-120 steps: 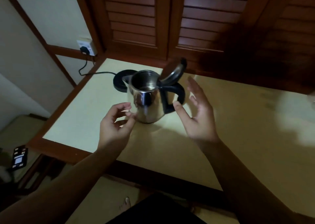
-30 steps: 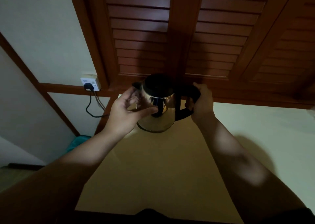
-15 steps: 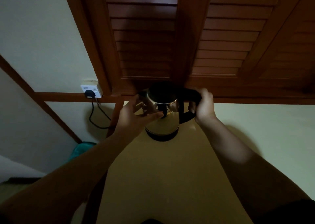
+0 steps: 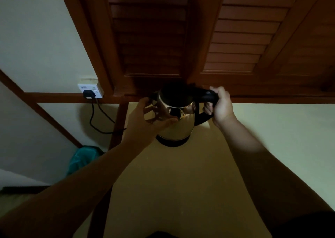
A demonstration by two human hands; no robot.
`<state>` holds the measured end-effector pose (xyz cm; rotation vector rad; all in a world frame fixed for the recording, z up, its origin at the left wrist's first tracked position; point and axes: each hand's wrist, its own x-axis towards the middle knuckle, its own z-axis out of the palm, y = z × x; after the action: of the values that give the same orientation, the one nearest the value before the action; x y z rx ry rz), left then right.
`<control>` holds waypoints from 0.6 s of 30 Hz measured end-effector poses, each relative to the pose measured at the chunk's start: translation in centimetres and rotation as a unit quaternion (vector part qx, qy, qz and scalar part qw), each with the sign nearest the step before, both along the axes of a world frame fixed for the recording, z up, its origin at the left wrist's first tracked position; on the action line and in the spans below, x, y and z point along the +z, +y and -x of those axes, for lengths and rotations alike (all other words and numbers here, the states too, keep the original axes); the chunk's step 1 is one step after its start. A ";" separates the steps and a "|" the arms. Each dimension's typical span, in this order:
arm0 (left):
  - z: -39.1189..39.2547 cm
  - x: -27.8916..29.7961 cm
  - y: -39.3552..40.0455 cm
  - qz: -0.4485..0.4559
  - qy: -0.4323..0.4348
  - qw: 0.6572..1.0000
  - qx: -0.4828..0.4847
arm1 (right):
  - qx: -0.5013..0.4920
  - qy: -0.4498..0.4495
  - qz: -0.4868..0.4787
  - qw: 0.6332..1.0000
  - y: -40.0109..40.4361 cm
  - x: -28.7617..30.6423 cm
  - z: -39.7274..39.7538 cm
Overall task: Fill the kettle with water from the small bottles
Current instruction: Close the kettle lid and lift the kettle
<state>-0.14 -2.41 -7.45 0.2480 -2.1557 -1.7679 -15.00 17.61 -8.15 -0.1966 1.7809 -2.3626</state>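
A shiny steel kettle (image 4: pixel 178 123) with a black lid, shut, stands on its black base (image 4: pixel 172 143) at the far edge of the pale table (image 4: pixel 181 183). My right hand (image 4: pixel 220 106) grips the top of the black handle (image 4: pixel 204 96). My left hand (image 4: pixel 146 118) is against the kettle's left side, thumb lying across the steel body and fingers spread near the spout. No small bottles are in view.
A white wall socket (image 4: pixel 90 90) with a black plug and a cord (image 4: pixel 96 122) hangs at the left of the table. Brown louvred shutters (image 4: pixel 235 29) stand right behind the kettle. A teal thing (image 4: pixel 81 160) lies on the floor at the left.
Four seconds ago the kettle stood open off its base, both hands apart from it. Over the last second it came down onto the base with the lid shut; my hands stay on it.
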 end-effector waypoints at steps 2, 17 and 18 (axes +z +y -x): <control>-0.1 -0.1 0.1 0.007 -0.005 1.000 -0.011 | 0.007 0.007 -0.006 1.000 0.7 -0.6 -0.6; -0.6 -1.7 -0.4 0.009 -0.009 1.000 -0.025 | -0.047 0.034 -0.091 0.994 0.9 -1.0 -2.7; -0.6 -1.9 -0.3 0.007 -0.010 1.000 -0.023 | -0.047 0.033 -0.099 0.993 0.8 -1.0 -2.6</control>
<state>0.46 -2.73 -9.33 0.2157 -2.2052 -1.7809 -12.44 18.46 -9.14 -0.1704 2.0843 -2.2441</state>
